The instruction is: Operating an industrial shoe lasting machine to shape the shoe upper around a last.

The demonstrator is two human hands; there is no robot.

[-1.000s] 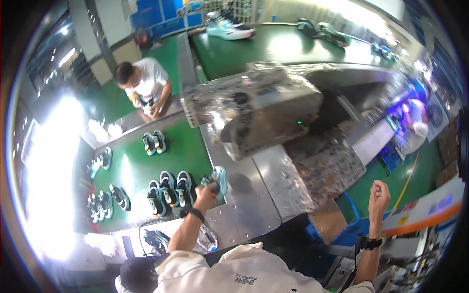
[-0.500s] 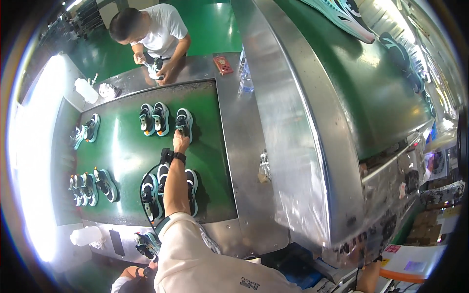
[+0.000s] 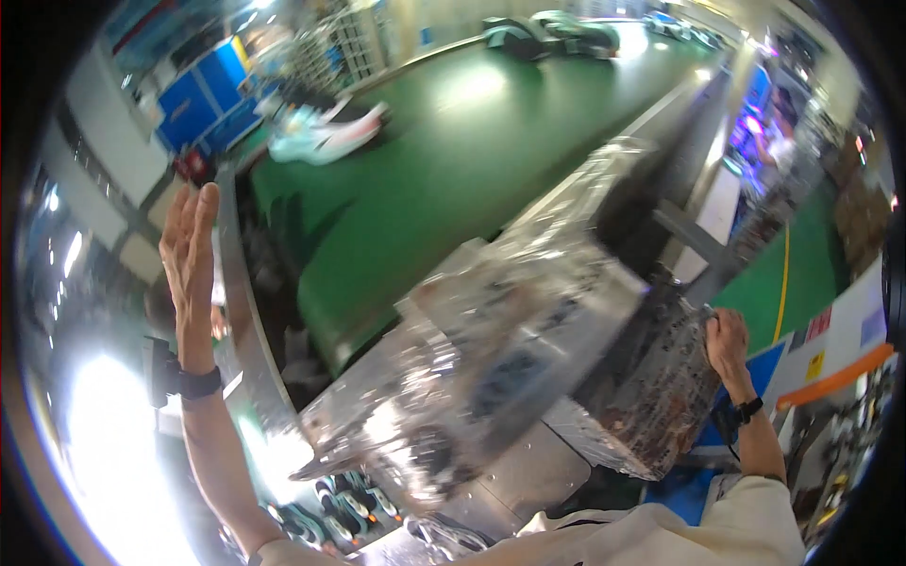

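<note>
My left hand [image 3: 192, 259] is raised beside the left edge of a green conveyor belt [image 3: 444, 189], with fingers stretched out and nothing in it. Its shadow falls on the belt. Just beyond it a pale mint sneaker [image 3: 326, 135] with a dark upper lies on the belt, smeared by motion. Over at the right, my right hand [image 3: 727, 341] is closed on the upper corner of a plastic-wrapped box [image 3: 651, 396] at the belt's near end. Its fingertips are partly hidden.
More shoes [image 3: 552, 38] sit far along the belt. Crumpled clear plastic [image 3: 510, 292] covers the belt's near end. Several sneakers [image 3: 344, 509] stand low at left. A metal rail [image 3: 255, 330] edges the belt; an orange-edged white board [image 3: 835, 363] stands at right. A person [image 3: 779, 141] is far right.
The view has swung right to the raised belt. My left hand has come away from a sneaker on the lower green table and is now raised and empty. My right hand has come into clear view.
</note>
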